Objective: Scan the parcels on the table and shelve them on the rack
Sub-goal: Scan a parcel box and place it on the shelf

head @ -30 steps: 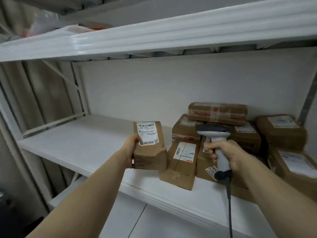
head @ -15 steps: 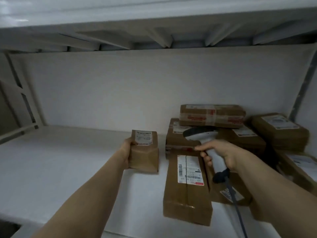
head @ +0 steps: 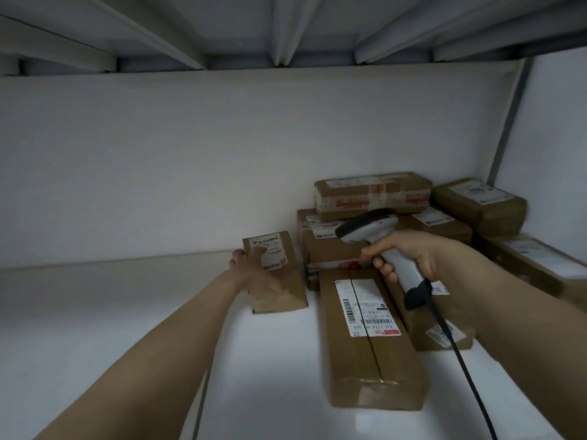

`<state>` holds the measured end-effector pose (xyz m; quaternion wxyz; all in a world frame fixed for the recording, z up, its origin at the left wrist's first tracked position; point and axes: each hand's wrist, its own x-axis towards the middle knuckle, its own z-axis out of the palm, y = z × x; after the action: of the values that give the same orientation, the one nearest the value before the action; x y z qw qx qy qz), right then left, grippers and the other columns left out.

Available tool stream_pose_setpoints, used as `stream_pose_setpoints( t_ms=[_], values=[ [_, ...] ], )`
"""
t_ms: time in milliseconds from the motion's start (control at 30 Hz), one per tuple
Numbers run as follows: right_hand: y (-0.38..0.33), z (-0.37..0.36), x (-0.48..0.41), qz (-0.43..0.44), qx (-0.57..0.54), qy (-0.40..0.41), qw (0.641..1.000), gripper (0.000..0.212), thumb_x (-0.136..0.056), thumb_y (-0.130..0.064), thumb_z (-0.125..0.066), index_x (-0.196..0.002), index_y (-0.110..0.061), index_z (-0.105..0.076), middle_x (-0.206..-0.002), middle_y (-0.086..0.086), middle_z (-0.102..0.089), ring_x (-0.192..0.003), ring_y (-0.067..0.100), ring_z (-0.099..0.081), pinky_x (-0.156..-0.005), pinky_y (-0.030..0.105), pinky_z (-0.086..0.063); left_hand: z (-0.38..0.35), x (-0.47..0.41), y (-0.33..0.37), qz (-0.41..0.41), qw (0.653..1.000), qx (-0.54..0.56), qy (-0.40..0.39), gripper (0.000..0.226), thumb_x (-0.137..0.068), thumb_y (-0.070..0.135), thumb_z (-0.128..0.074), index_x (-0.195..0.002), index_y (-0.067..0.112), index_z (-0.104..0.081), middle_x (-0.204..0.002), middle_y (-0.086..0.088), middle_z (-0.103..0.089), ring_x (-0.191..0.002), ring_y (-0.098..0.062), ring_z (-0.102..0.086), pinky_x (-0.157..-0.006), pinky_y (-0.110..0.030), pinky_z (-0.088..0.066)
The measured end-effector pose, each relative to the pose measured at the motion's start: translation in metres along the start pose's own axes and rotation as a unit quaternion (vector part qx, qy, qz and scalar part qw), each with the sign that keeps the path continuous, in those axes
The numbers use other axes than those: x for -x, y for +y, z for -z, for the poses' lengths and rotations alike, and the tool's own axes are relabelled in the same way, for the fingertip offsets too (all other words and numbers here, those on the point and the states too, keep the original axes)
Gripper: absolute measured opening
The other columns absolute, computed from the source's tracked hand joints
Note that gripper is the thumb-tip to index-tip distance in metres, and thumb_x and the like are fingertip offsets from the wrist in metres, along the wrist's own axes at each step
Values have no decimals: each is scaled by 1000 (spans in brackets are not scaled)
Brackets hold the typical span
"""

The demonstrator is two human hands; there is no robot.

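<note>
Head view: the small brown parcel [head: 279, 290] now sits on the white shelf [head: 95, 319], deep toward the back wall, just left of the stack of parcels [head: 371, 193] and beside the far end of the long parcel [head: 365, 338]. Half a second ago the left hand [head: 254, 271] clasped the parcel's left side. Now its fingers lie straight and spread across the labelled front, one fingertip on the white label [head: 270, 255], pressing rather than gripping. The right hand [head: 413, 255] is still wrapped around the handle of the grey barcode scanner [head: 365, 228], held above the long parcel with its head aimed left. Its black cable [head: 457, 354] trails down toward the lower right. The view has moved further in, so the ribbed underside of the upper shelf [head: 286, 27] fills the top.
</note>
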<state>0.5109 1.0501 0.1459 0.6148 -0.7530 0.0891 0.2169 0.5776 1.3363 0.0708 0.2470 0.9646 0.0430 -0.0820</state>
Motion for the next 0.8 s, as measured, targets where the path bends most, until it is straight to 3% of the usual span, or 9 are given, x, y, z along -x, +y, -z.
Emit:
stream_pose_setpoints(
  t_ms=[133, 200, 267, 467, 567, 700, 800],
  values=[
    [-5, -13, 0, -8, 20, 2, 1000, 13, -83, -17, -70, -86, -6, -64, -59, 2, -56, -43, 10, -48, -41, 20, -43, 2, -7, -3, -61, 997, -24, 42, 76, -63, 44, -72, -131, 20, -46, -128, -9, -30, -125, -29, -27, -107, -28, -32],
    [-5, -17, -1, -12, 19, 0, 1000, 11, -83, -16, -70, -83, -7, -64, -59, 1, -57, -43, 10, -49, -41, 19, -43, 1, -10, 0, -91, 991, -62, 72, 42, -76, 32, -63, -115, 16, -59, -118, -10, -45, -115, -28, -36, -94, -26, -42],
    [-3, -19, -1, -13, 12, 2, 1000, 10, -83, -15, -70, -81, -7, -64, -58, 1, -57, -44, 10, -49, -41, 19, -43, -1, -14, 2, -107, 985, -85, 102, 30, -84, 20, -53, -112, 14, -64, -118, -12, -48, -110, -29, -42, -87, -28, -44],
    [2, -15, 3, -28, -9, 37, 999, 10, -82, -15, -72, -79, -8, -65, -57, 2, -58, -43, 10, -51, -39, 20, -44, -4, -24, 11, -129, 978, -102, 125, 37, -98, 11, -40, -131, 14, -58, -136, -12, -41, -121, -30, -48, -99, -29, -36],
    [8, -9, 11, -29, -21, 59, 998, 15, -80, -15, -73, -70, -9, -64, -54, 2, -57, -41, 11, -50, -40, 20, -43, -2, -24, 14, -141, 981, -92, 101, 41, -97, 9, -40, -137, 11, -50, -144, -13, -37, -131, -27, -40, -105, -30, -34],
    [21, 2, 28, -28, -35, 107, 993, 11, -77, -13, -75, -74, -9, -65, -55, 3, -59, -41, 12, -51, -40, 20, -44, -2, 2, 33, -119, 984, -70, 111, 75, -86, 48, -59, -150, 34, -23, -160, -5, -4, -147, -29, 0, -116, -43, -24],
    [35, 13, 49, -36, -33, 123, 991, 15, -78, -13, -75, -68, -9, -64, -54, 3, -58, -41, 12, -51, -41, 20, -44, -9, 24, 67, -178, 962, -39, 203, 75, -84, 49, -60, -149, 26, -30, -155, -9, -23, -144, -28, -14, -112, -41, -28]
  ],
)
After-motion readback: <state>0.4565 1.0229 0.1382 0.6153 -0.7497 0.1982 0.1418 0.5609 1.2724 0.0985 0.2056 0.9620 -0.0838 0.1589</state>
